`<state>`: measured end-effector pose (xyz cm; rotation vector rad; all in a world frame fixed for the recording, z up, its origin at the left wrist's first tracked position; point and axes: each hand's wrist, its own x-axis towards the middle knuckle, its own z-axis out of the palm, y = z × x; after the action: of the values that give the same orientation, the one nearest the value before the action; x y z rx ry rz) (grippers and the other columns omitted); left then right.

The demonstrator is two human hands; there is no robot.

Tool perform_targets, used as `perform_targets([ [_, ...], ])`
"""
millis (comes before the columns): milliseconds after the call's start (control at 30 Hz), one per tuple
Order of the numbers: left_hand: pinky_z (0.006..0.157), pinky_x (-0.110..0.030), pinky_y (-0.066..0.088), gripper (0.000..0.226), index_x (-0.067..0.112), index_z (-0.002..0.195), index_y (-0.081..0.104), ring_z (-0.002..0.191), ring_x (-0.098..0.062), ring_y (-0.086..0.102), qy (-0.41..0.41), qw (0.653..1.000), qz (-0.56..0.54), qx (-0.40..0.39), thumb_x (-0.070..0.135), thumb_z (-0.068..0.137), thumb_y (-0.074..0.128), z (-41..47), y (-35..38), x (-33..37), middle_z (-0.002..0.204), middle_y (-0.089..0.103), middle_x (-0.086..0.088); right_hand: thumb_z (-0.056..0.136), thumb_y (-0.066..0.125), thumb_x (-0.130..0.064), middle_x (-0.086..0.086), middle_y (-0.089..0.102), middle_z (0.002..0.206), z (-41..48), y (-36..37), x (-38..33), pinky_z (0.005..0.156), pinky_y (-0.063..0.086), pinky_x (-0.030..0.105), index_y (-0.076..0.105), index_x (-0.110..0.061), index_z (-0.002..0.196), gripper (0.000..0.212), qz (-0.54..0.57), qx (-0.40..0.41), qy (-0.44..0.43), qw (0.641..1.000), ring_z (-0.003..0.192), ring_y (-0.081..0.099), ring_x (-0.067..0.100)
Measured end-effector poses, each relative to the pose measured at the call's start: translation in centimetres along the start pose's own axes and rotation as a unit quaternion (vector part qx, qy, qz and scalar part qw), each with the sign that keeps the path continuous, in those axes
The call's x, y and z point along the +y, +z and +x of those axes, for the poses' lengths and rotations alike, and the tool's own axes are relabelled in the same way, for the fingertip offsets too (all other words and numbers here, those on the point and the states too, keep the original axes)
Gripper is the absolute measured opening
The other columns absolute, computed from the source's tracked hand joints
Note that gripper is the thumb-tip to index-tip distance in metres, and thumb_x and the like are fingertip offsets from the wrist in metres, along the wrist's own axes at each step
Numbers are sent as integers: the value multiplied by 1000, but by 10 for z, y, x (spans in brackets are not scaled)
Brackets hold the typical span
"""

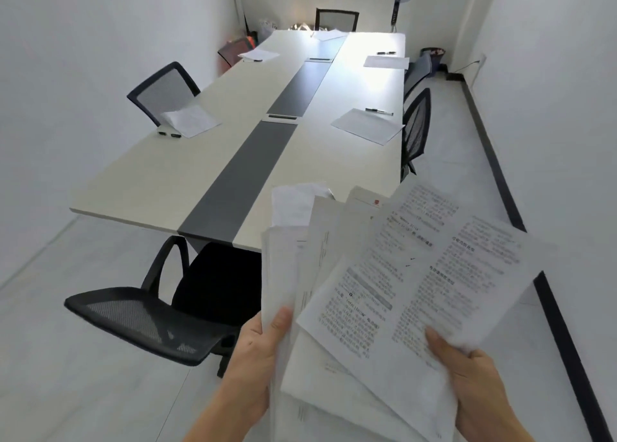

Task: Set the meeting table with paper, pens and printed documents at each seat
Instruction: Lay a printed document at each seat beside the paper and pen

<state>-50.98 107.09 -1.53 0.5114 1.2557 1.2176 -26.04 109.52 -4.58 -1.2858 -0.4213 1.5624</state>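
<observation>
Both hands grip fanned printed documents (400,291): left hand (253,351) pinches the stack, right hand (467,375) the top sheet | nearest paper (367,126) and pen (379,111) lie on the meeting table (160,174) at 12 o'clock, long axis running away | right hand nearer

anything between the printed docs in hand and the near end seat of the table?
Nothing on the tabletop there: the near end is bare. The printed documents are fanned between the left hand and right hand, above the floor. Only the black chair stands at that end, left of the sheets.
</observation>
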Motion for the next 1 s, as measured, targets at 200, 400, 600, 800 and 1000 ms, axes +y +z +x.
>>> perform_targets([
  [200,68,-36,61,32,5,105,68,88,-32,73,21,999,0,49,26,83,58,68,2,28,101,74,-17,84,60,2,17,77,89,88,32,-16,54,61,35,67,3,103,20,-19,-40,77,996,72,75,32],
  [400,72,-42,61,35,4,109,66,90,-33,72,32,990,-55,129,25,82,57,130,8,62,103,74,-18,88,60,2,20,76,95,201,74,-45,54,61,35,67,4,106,19,-96,-102,162,977,70,75,31],
  [600,64,-36,62,30,5,109,66,84,-29,74,61,960,-107,250,22,88,52,147,-10,81,100,75,-16,85,64,5,16,77,83,294,148,-65,51,60,34,59,8,107,23,-230,-150,194,942,64,74,31],
  [800,53,-30,59,22,5,103,67,71,-23,74,74,915,-129,375,17,93,51,143,-51,91,87,77,-11,86,64,5,12,71,102,361,260,-47,71,56,38,62,-4,112,27,-269,-192,148,932,86,69,32],
  [1000,51,-28,58,20,4,96,68,67,-22,74,85,903,-126,403,14,93,51,153,-103,112,83,77,-12,82,64,12,19,62,127,407,367,16,91,51,44,57,3,123,43,-281,-134,132,941,104,62,37],
])
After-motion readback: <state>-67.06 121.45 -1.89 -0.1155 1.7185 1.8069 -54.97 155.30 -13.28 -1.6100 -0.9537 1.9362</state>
